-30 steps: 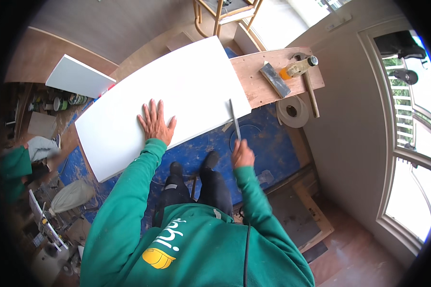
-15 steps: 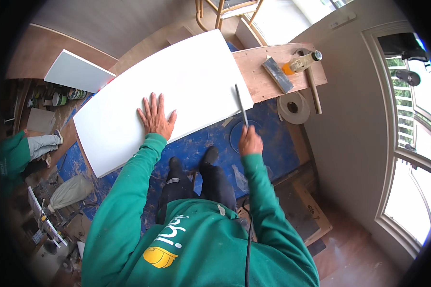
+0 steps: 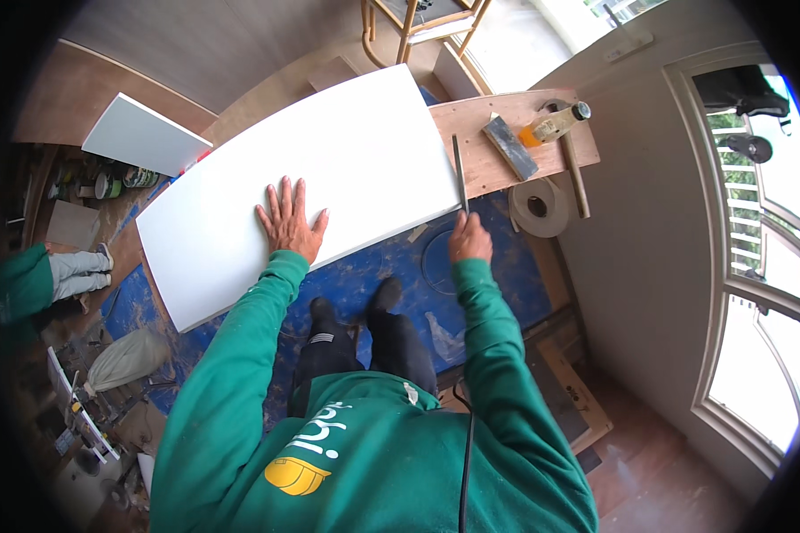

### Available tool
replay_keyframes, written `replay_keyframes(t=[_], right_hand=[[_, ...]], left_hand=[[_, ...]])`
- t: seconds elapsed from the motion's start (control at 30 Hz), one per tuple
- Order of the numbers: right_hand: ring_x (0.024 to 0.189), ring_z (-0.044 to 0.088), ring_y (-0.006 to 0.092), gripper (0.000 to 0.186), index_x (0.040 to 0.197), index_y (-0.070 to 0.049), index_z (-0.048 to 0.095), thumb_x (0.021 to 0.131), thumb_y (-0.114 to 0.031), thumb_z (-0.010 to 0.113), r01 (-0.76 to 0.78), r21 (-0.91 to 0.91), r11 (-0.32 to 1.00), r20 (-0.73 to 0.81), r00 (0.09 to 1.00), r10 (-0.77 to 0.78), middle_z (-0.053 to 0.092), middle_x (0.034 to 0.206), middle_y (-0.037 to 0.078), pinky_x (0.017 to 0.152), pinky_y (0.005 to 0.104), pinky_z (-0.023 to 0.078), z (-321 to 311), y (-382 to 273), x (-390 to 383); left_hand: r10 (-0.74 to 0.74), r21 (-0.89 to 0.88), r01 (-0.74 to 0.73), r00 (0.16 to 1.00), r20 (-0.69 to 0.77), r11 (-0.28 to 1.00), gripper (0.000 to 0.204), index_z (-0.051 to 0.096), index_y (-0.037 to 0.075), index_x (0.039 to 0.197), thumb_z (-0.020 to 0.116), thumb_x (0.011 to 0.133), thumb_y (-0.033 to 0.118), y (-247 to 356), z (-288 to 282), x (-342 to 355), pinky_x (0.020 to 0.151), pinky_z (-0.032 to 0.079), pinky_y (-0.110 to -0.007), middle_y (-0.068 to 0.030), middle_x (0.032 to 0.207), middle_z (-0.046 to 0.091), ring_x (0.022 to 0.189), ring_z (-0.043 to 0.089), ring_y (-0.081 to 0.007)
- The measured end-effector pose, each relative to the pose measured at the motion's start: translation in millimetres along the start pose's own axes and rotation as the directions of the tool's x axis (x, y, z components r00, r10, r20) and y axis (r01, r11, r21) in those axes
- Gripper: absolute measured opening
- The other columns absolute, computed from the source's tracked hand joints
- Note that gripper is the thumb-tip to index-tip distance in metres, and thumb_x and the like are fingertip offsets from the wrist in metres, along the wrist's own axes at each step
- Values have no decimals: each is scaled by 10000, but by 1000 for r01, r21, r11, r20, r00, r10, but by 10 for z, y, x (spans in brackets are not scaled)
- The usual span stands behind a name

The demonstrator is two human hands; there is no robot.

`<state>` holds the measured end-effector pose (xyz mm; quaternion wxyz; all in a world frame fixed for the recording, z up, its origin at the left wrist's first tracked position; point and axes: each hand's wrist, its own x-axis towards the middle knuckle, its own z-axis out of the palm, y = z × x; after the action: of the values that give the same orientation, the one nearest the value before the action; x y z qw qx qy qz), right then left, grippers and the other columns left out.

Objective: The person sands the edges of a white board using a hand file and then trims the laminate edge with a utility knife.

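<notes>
A large white panel lies on a wooden board. My left hand presses flat on the panel with its fingers spread. At the panel's right end, my right hand is wrapped round the near end of a long, thin metal file. The file points away from me, lying along the panel's right edge, its far part over the bare wood. My fingers hide its handle end.
On the board's right part are a dark sanding block, a bottle of orange liquid and a hammer. A roll of pale edging strip sits below. A co-worker is at far left. A black cord hangs over my front.
My right hand has moved slightly right and away from me. The file has shifted from over the panel's corner to alongside its right edge. My left hand stays put.
</notes>
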<state>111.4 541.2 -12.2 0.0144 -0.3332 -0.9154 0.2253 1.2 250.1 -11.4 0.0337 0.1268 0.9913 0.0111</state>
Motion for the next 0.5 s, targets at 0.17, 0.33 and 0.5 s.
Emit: replay_keyframes(t=[0.17, 0.33, 0.5], right_hand=[[683, 594, 491, 311, 843, -56, 479, 990, -329, 463, -31, 5, 1000, 104, 994, 30, 619, 701, 253, 620, 589, 464, 94, 80, -920], [667, 583, 492, 335, 819, -50, 500, 990, -337, 478, 76, -41, 996, -55, 995, -78, 608, 677, 252, 587, 578, 464, -26, 8, -13], [670, 593, 499, 308, 839, -58, 489, 988, -326, 469, -30, 19, 999, 122, 992, 27, 607, 679, 274, 630, 607, 462, 146, -33, -976]], left_hand=[[-32, 21, 31, 999, 34, 999, 749, 216, 176, 1536, 509, 926, 498, -90, -34, -25, 1157, 45, -609, -88, 1610, 135, 1480, 80, -354], [-6, -8, 6, 1000, -5, 1000, 752, 212, 179, 1538, 509, 926, 498, -14, 5, 29, 1159, 36, -606, -86, 1611, 133, 1482, 74, -350], [-41, -4, 41, 999, 9, 999, 748, 221, 175, 1535, 516, 925, 491, -100, -20, -1, 1159, 39, -607, -87, 1610, 138, 1481, 77, -349]])
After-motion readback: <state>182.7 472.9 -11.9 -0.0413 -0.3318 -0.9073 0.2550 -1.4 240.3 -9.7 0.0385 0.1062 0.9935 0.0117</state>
